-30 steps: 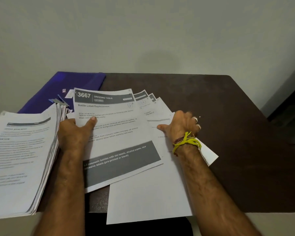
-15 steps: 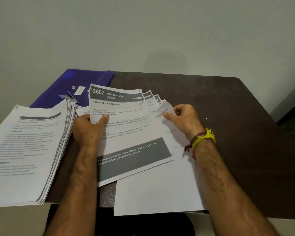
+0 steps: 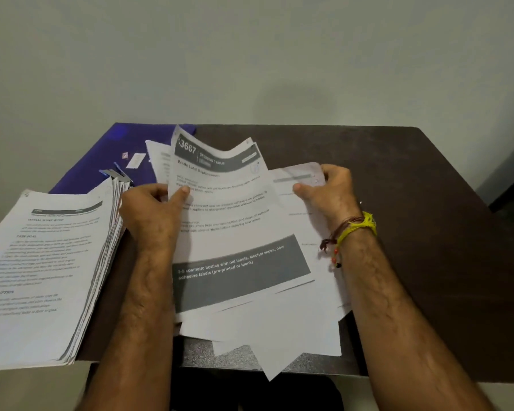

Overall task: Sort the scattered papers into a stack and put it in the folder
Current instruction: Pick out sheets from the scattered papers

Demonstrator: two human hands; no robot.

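A: White printed sheets (image 3: 238, 221), a loose fan a second ago, now bunch between both hands above the dark brown table (image 3: 413, 203); top page buckles.

B: Grip state?

A: Left hand (image 3: 152, 209) pinches the left edge, thumb on top; right hand (image 3: 327, 191) pinches the right edge. Gathering looks nearly done; edges remain ragged. Purple plastic folder (image 3: 101, 161) lies behind the thick paper stack (image 3: 42, 262), left.

Both forearms are bare, with no sleeves showing, and both carry dark hair. The left hand (image 3: 149, 212) wears nothing. At the wrist of the right hand (image 3: 330, 194) sits a knotted yellow thread band (image 3: 358, 226), beside thinner dark red threads (image 3: 340, 231) with small orange and dark beads hanging loose.
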